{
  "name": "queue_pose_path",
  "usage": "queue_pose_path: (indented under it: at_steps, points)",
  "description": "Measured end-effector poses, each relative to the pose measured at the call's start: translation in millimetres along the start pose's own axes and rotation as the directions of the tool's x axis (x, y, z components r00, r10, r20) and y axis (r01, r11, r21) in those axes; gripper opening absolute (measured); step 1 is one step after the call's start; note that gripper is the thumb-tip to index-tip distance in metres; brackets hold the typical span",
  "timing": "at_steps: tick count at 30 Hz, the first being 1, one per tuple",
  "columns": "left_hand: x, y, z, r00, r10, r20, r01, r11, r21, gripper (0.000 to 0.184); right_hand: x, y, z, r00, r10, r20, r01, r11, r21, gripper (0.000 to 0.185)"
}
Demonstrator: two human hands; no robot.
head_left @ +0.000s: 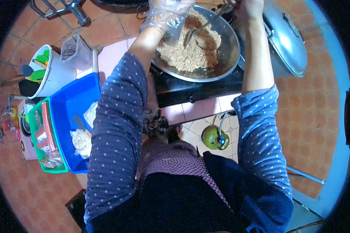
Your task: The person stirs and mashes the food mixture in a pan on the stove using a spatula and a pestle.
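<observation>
A wide metal wok (232, 54) on a black stove (171, 93) holds crumbly light-brown food (175, 54). Clear plastic covers my left hand (165, 13) at the wok's upper left rim; its fingers are blurred by the plastic and cut off by the top edge. A metal spoon (200, 29) slants across the wok, its tip in the crumbly food. At its upper end, my right hand (249, 7) closes round the handle, partly outside the view.
To the right stands a large pot with a metal lid (286, 42). At the left are a blue tray (68, 101) with white powder, a green basket (62, 167), a white bucket (56, 75) of utensils and a clear container (81, 58). A green gas cylinder (210, 138) stands below.
</observation>
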State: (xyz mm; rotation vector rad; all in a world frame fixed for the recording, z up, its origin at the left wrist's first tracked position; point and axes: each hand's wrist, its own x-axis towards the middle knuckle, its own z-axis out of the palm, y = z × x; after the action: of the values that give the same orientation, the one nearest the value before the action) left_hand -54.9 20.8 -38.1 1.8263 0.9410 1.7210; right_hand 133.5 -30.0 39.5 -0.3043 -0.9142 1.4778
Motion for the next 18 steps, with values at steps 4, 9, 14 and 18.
queue_pose_path:
  at_steps: [4, 9, 14, 18]
  points:
    - [0.6, -9.9, 2.2, 0.993, 0.076, -0.089, -0.076, 0.997, -0.003, 0.058, -12.2, -19.7, 37.6, 0.888, -0.456, -0.065, 0.262, 0.616, -0.743, 0.04]
    - [0.7, -5.0, -2.8, 0.997, 0.057, -0.042, -0.058, 0.998, -0.03, 0.057, -12.2, 20.4, 2.9, 0.828, -0.505, -0.242, 0.186, 0.655, -0.732, 0.039]
    - [-1.5, -2.6, 4.5, 0.984, 0.053, -0.169, -0.036, 0.994, 0.104, 0.054, -11.6, 5.4, 16.3, 0.731, -0.648, -0.216, 0.268, 0.563, -0.781, 0.039]
    - [-5.8, -5.8, 1.1, 0.995, 0.004, -0.095, 0.003, 0.997, 0.073, 0.059, -22.7, 12.0, 30.7, 0.693, -0.71, -0.122, 0.32, 0.455, -0.831, 0.036]
